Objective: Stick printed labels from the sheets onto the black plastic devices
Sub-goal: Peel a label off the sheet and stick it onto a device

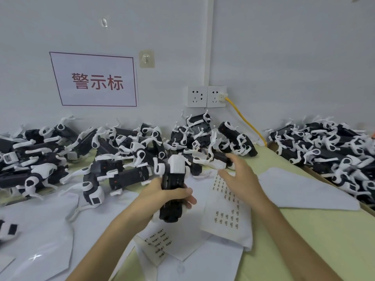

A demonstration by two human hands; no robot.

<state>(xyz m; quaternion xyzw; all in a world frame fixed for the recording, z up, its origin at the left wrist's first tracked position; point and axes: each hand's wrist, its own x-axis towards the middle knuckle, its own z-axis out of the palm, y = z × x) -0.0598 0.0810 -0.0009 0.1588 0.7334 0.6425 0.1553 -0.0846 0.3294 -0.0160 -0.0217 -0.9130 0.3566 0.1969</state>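
Observation:
My left hand (162, 194) grips a black plastic device with white parts (172, 185), held upright above the table near the middle. My right hand (241, 177) hovers open just right of it, fingers spread, over a white label sheet (227, 209) that carries several small printed labels. A second label sheet (160, 246) with printed rows lies below the held device, partly under my left forearm. I cannot tell whether a label sticks to any fingertip.
A large heap of black-and-white devices (101, 151) fills the back of the table. Another pile (328, 151) sits in a box at the right. Blank backing sheets (304, 191) lie around. A yellow cable (245, 120) runs from the wall sockets (205, 96).

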